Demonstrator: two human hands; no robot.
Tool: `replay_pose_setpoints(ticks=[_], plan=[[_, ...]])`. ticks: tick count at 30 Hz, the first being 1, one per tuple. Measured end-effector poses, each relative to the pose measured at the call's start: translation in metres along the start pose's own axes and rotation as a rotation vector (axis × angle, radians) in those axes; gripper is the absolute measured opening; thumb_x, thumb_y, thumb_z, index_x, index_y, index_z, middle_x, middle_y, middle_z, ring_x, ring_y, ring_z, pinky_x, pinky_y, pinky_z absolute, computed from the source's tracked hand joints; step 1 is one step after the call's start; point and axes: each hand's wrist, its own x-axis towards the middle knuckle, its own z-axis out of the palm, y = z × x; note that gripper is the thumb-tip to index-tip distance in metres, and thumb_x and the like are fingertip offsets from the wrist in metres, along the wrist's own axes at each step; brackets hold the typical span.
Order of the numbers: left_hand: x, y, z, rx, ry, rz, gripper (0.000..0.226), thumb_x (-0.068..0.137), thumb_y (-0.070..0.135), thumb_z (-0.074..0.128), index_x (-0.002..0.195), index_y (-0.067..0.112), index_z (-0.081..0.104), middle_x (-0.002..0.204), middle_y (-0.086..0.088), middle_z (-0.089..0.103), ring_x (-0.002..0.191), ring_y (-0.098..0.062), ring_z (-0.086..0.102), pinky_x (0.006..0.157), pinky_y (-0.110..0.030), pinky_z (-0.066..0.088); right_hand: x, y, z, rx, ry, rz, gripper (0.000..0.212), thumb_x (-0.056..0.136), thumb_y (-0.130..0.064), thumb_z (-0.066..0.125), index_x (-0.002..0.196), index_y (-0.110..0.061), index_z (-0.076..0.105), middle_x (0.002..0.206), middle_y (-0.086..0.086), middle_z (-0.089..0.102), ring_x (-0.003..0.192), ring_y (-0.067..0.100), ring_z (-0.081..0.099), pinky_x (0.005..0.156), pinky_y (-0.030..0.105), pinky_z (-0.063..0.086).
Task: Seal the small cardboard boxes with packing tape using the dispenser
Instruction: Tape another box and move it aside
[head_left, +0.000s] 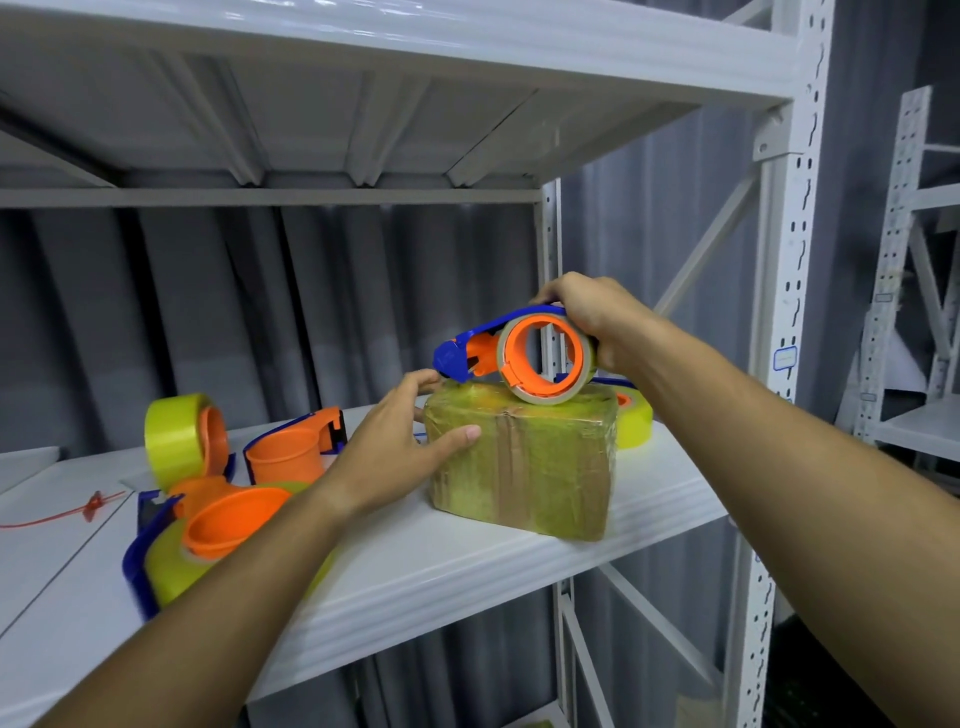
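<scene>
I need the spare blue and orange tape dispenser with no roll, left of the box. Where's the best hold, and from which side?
Probably take the empty blue and orange tape dispenser by its orange hub, coming from above: the hub stands upright with its open rim up. Its right side is crowded by the left hand steadying the tape-wrapped cardboard box.

Right hand (587, 317) covers the dispenser's (498, 345) handle; a yellow roll (635, 421) peeks from behind the box (524, 462); the near dispenser (171, 551) is blurred, partly under the left forearm.
</scene>
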Motion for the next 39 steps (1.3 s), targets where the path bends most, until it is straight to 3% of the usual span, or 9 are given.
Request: replay_pose_setpoints(ticks=[7,11,13,19,26,31,34,36,39], plan=[[0.006,0.000,-0.007,-0.023,-0.050,0.009,0.058,0.072,0.067,0.070,0.124,0.050,0.050,0.121,0.027,0.053,0.108,0.011,0.053,0.088,-0.028,0.055,0.002,-0.002,0.002,-0.040,-0.007,-0.010,0.015,0.082,-0.025,0.064,0.082,-0.012,0.071,0.077,0.006,0.073,0.067,0.020,0.068,0.074,0.038,0.061],[0.007,-0.002,-0.008,-0.005,-0.050,0.018,0.053,0.074,0.064,0.072,0.121,0.042,0.059,0.114,0.025,0.055,0.105,0.007,0.056,0.084,-0.023,0.052,0.003,-0.003,0.002,-0.048,-0.015,-0.009,0.014,0.083,-0.025,0.064,0.082,-0.013,0.071,0.077,0.006,0.073,0.067,0.020,0.069,0.073,0.037,0.061],[0.008,-0.004,-0.010,0.048,-0.045,0.026,0.053,0.074,0.067,0.070,0.120,0.041,0.060,0.113,0.025,0.056,0.105,0.005,0.055,0.082,-0.018,0.045,0.004,-0.003,0.001,-0.049,-0.025,-0.006,0.014,0.083,-0.025,0.065,0.082,-0.013,0.072,0.074,0.005,0.073,0.066,0.020,0.068,0.072,0.037,0.061],[0.013,-0.011,-0.017,0.371,-0.077,0.133,0.063,0.079,0.086,0.048,0.123,0.042,0.057,0.122,0.029,0.051,0.118,0.003,0.038,0.095,-0.024,0.038,0.006,-0.007,0.000,-0.087,-0.064,-0.009,0.016,0.083,-0.029,0.068,0.088,-0.014,0.074,0.079,0.005,0.075,0.067,0.021,0.071,0.073,0.037,0.061],[0.021,-0.011,-0.018,0.389,-0.081,0.169,0.052,0.077,0.087,0.052,0.102,0.042,0.059,0.117,0.031,0.053,0.112,0.007,0.043,0.086,-0.010,0.034,0.010,-0.014,-0.008,-0.195,-0.087,-0.028,0.019,0.082,-0.034,0.071,0.086,-0.016,0.073,0.075,0.003,0.077,0.062,0.019,0.073,0.066,0.032,0.062],[0.023,-0.009,-0.014,0.404,-0.069,0.183,0.054,0.075,0.089,0.050,0.098,0.041,0.058,0.115,0.029,0.056,0.109,0.011,0.043,0.083,-0.008,0.034,0.011,-0.015,-0.020,-0.232,-0.143,-0.009,0.019,0.084,-0.035,0.072,0.083,-0.017,0.073,0.078,0.004,0.078,0.060,0.019,0.073,0.063,0.030,0.062],[0.026,-0.008,-0.014,0.395,-0.091,0.178,0.062,0.072,0.091,0.049,0.101,0.038,0.061,0.125,0.024,0.057,0.124,0.003,0.042,0.100,-0.021,0.040,0.012,-0.014,-0.023,-0.252,-0.168,-0.009,0.019,0.085,-0.036,0.071,0.084,-0.017,0.073,0.076,0.003,0.078,0.061,0.018,0.073,0.067,0.031,0.062],[0.027,-0.007,-0.014,0.387,-0.114,0.160,0.065,0.071,0.091,0.050,0.102,0.036,0.063,0.131,0.023,0.057,0.138,-0.003,0.037,0.110,-0.032,0.037,0.012,-0.014,-0.026,-0.248,-0.181,-0.002,0.018,0.086,-0.035,0.070,0.084,-0.018,0.073,0.073,0.003,0.077,0.058,0.017,0.072,0.058,0.028,0.061],[0.028,-0.003,-0.013,0.384,-0.130,0.157,0.065,0.070,0.091,0.050,0.102,0.036,0.063,0.135,0.022,0.056,0.142,-0.004,0.033,0.115,-0.037,0.035,0.012,-0.012,-0.030,-0.240,-0.199,0.003,0.017,0.089,-0.033,0.069,0.083,-0.017,0.072,0.071,0.003,0.076,0.053,0.015,0.071,0.046,0.024,0.055]])
